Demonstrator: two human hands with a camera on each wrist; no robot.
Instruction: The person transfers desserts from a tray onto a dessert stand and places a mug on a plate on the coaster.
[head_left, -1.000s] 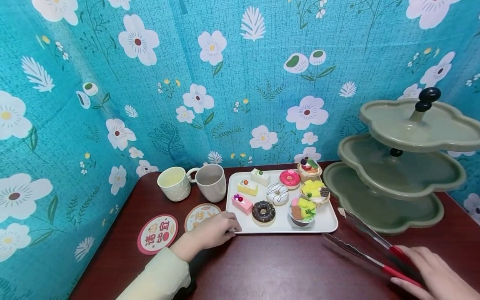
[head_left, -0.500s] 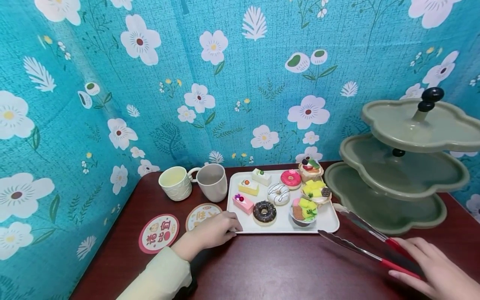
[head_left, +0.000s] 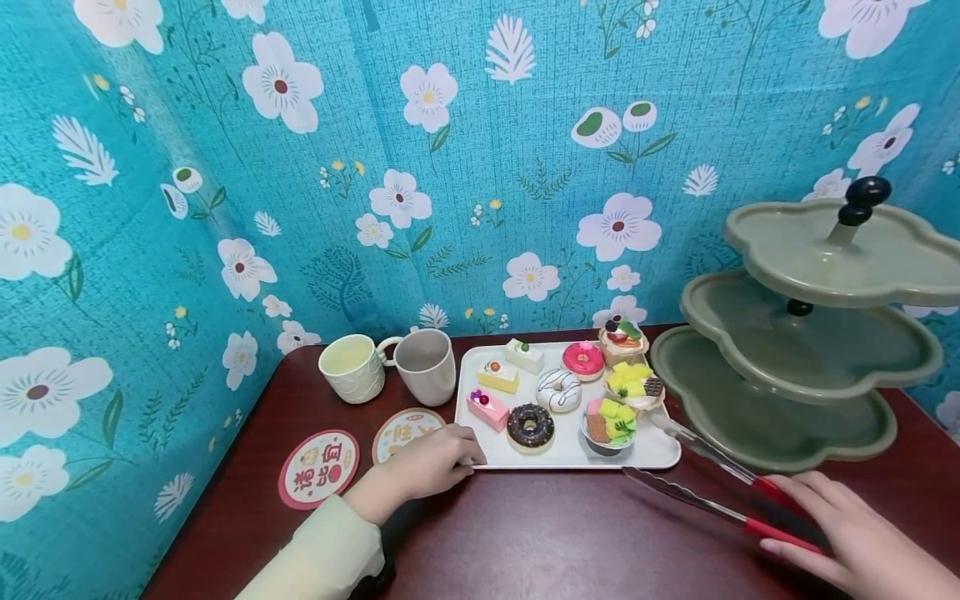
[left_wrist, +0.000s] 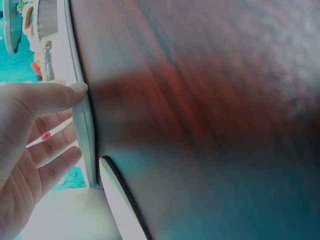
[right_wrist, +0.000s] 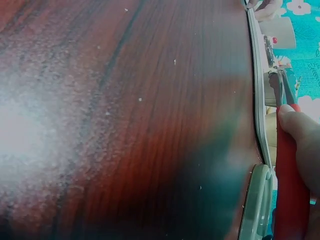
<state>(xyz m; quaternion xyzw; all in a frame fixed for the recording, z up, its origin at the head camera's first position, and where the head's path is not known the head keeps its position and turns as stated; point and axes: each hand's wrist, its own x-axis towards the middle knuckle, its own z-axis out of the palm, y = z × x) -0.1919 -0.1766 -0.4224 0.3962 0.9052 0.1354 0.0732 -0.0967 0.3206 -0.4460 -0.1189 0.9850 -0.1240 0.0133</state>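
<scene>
A white tray (head_left: 654,451) with several toy desserts sits on the dark wooden table. My left hand (head_left: 431,460) rests at the tray's front left corner; in the left wrist view the thumb (left_wrist: 70,93) presses the tray rim (left_wrist: 80,120) while the fingers lie fairly straight. My right hand (head_left: 855,542) grips the red handles of metal tongs (head_left: 697,501) at the front right. The tongs are spread. Their upper tip reaches the tray's right edge near a fruit-topped cup dessert (head_left: 609,425); the lower tip hovers over the table in front of the tray. The right wrist view shows the red handle (right_wrist: 287,190) under my thumb.
A green three-tier stand (head_left: 795,417) with bare tiers fills the right side, close behind the tongs. Two cups (head_left: 423,365) stand left of the tray, with two round coasters (head_left: 318,468) in front of them. Floral blue cloth walls the table at the back and left.
The right hand has carried the tongs leftward, so the upper tip now reaches the tray's right edge. The left hand has stayed on the tray corner.
</scene>
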